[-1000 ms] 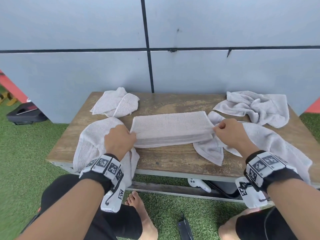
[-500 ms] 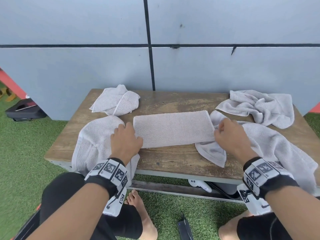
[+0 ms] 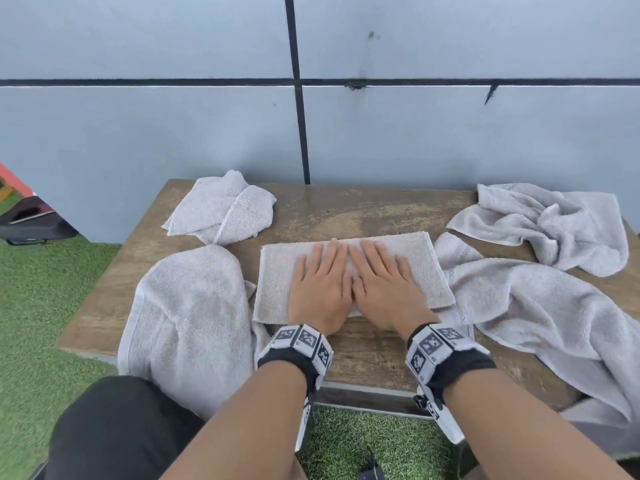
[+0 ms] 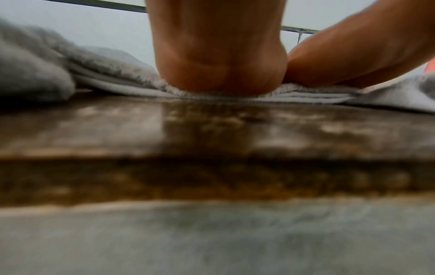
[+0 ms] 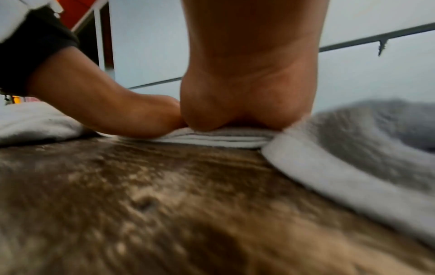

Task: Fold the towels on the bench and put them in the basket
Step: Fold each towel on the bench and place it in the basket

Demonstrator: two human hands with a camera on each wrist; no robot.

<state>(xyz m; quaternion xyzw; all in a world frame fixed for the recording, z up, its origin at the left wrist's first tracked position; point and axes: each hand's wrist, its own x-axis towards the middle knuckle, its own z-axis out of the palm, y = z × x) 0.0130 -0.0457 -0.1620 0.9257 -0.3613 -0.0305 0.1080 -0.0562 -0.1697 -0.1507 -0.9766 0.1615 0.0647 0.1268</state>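
Note:
A folded grey towel lies flat in the middle of the wooden bench. My left hand and right hand lie side by side on top of it, palms down, fingers straight, pressing it flat. In the left wrist view the heel of my left hand sits on the towel's layered edge. The right wrist view shows the heel of my right hand on the same stacked layers. No basket is in view.
Unfolded grey towels lie around: one draped over the bench's front left edge, a small one at back left, a crumpled one at back right, a long one hanging off the right front. Green turf surrounds the bench; a grey wall stands behind.
Both hands let go of the towel's two ends and moved inward to the middle, where they now lie flat on it. The towel looks shorter than before.

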